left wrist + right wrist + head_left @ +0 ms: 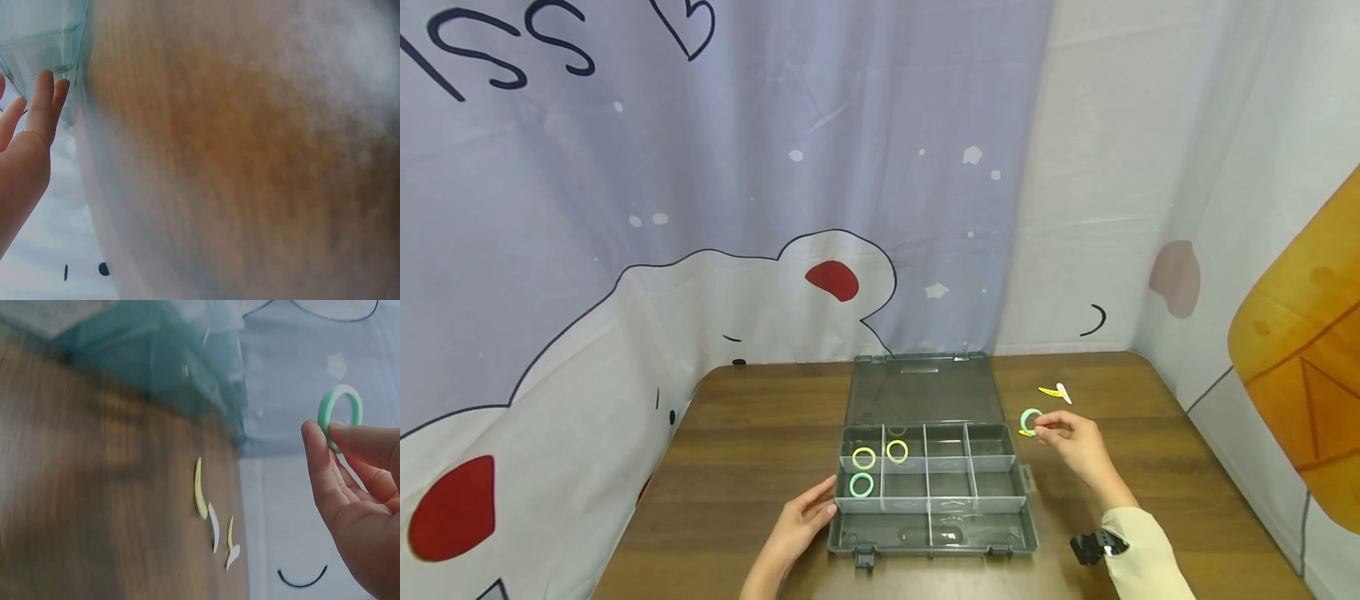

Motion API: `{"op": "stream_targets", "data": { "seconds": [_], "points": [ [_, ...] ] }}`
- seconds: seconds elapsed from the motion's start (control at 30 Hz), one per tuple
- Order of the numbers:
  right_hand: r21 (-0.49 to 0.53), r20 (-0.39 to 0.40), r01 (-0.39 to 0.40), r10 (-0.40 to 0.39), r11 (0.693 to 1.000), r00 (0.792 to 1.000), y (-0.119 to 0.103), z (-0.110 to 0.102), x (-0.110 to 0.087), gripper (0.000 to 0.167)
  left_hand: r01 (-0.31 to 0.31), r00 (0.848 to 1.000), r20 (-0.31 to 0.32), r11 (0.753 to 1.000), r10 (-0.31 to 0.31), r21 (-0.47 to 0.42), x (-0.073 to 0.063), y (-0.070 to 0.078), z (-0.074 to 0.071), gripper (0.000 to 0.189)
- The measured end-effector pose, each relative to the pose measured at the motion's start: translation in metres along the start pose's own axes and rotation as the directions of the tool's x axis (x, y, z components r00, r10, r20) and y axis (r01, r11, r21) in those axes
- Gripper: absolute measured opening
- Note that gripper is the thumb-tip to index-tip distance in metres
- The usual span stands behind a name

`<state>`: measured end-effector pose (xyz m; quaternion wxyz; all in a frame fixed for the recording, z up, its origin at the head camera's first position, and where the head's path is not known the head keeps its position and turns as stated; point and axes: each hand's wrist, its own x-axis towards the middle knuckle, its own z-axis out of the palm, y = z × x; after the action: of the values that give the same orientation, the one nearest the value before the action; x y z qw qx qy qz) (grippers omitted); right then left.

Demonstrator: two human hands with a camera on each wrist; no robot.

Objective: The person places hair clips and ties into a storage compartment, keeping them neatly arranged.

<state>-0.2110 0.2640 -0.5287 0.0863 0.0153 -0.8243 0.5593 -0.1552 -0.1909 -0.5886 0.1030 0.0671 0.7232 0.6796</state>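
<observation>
A grey see-through compartment box (891,531) lies on the table, its lid (925,398) folded back toward the curtain. My left hand (799,523) rests against the box's left side with the fingers extended; in the left wrist view, the fingers (41,103) reach up to its edge. Between thumb and fingers, my right hand (1081,448) pinches a mint green ring (324,414), raised to the right of the box. Inside the box's left part are a yellow ring (863,448), a second yellow ring (897,442) and another mint green ring (861,475).
Small curved yellow and white pieces lie on the wooden table (760,433) right of the box, among them a yellow one (199,487) and a white one (214,528). A printed curtain (925,217) hangs behind the table. A latch (865,558) sticks out at the box front.
</observation>
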Motion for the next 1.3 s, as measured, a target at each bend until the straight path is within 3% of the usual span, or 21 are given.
{"op": "stream_targets", "data": {
  "seconds": [0.13, 0.47, 0.73, 0.97, 1.3],
  "points": [
    [0.083, 0.023, 0.017, -0.019, 0.996, 1.000, -0.007, 0.014, 0.003, 0.017, -0.001, 1.000, -0.006, 1.000, 0.001, -0.004, 0.001, 0.000, 0.000, 0.052],
    [0.265, 0.129, -0.058, 0.024, 0.962, 0.991, -0.020, 0.053, 0.009, 0.029, 0.009, 1.000, -0.001, 1.000, -0.009, 0.001, 0.001, 0.000, 0.000, 0.053],
    [0.276, 0.256, -0.101, 0.028, 0.956, 0.966, -0.028, 0.087, 0.012, 0.026, 0.019, 1.000, 0.007, 1.000, -0.019, 0.006, 0.001, 0.000, -0.001, 0.054],
    [0.266, 0.368, -0.104, -0.001, 0.958, 0.930, -0.045, 0.116, 0.009, 0.026, 0.013, 1.000, 0.006, 1.000, -0.013, 0.011, 0.001, 0.001, -0.001, 0.054],
    [0.231, 0.433, -0.081, -0.027, 0.970, 0.901, -0.045, 0.149, 0.001, 0.022, 0.002, 1.000, 0.021, 0.999, -0.003, 0.033, 0.001, -0.002, -0.003, 0.054]
  ]
}}
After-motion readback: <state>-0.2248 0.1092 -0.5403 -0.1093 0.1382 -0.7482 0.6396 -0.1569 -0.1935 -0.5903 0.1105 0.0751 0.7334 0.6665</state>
